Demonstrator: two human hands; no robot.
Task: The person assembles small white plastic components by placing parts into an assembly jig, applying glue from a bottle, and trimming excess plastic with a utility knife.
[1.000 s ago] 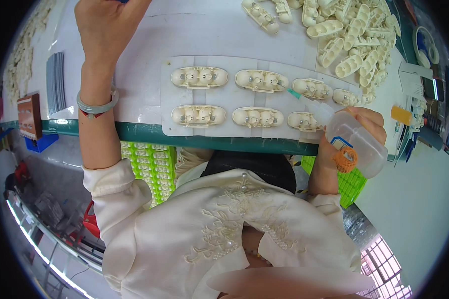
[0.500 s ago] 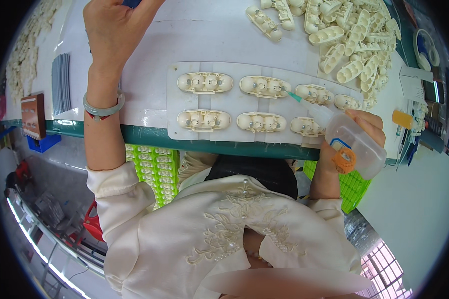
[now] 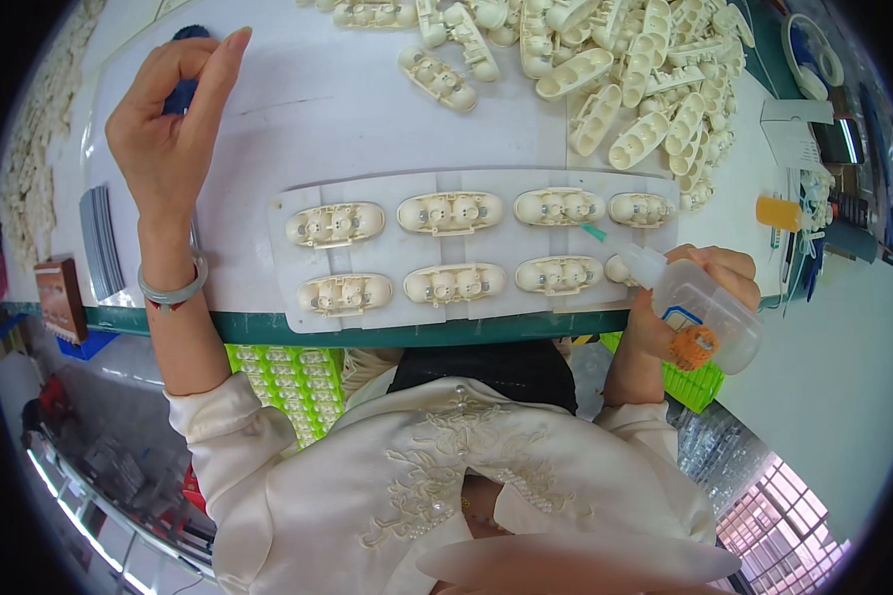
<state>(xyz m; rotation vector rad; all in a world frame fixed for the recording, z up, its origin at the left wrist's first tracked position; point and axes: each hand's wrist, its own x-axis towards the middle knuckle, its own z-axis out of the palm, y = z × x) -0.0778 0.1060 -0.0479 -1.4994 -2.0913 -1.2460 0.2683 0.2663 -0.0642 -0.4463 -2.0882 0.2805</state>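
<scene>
1. Bottle point(image 3: 729, 332), clear and soft-looking, is tilted over the right end of the white board point(image 3: 471, 248), its green tip point(image 3: 593, 234) pointing left.
2. Wrapped around the bottle, the right hand point(image 3: 719, 273) holds it firmly, with an orange, rough-textured piece point(image 3: 694, 346) beside the thumb.
3. That tip is at the lower right end of the third shell point(image 3: 559, 206) in the far row; I cannot tell whether they touch.
4. Eight cream shells sit on the board in two rows of four; the bottle partly covers the near row's last one.
5. Fingers bent, the left hand point(image 3: 169, 124) is at a dark blue thing point(image 3: 181, 97); I cannot tell whether it grips it.
6. On the desk point(image 3: 258, 149), loose cream shells are heaped beyond the board, and a stack of grey strips point(image 3: 101, 243) lies at the left.
</scene>
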